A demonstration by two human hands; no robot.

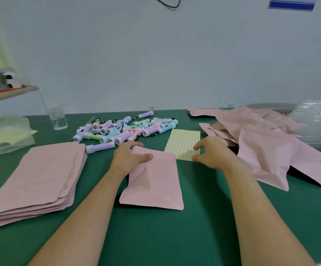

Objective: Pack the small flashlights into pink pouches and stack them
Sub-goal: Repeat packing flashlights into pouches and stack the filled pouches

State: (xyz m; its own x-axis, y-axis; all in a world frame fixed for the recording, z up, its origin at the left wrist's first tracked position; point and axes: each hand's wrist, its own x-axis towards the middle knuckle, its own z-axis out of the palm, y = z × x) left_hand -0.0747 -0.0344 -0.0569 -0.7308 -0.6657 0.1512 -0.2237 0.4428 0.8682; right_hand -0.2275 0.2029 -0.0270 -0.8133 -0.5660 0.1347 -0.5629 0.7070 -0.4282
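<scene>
**Pink paper pouch gripped at one top corner**

Head view: your left hand pinches the pouch's top left corner, thumb on top, on the green table. Your right hand rests fingertips on the yellow dotted sticker sheet just beside it; whether they pinch anything, I cannot tell. Small pastel plastic flashlights lie heaped beyond. A one-corner hold could let the pouch swivel or crease.
</scene>
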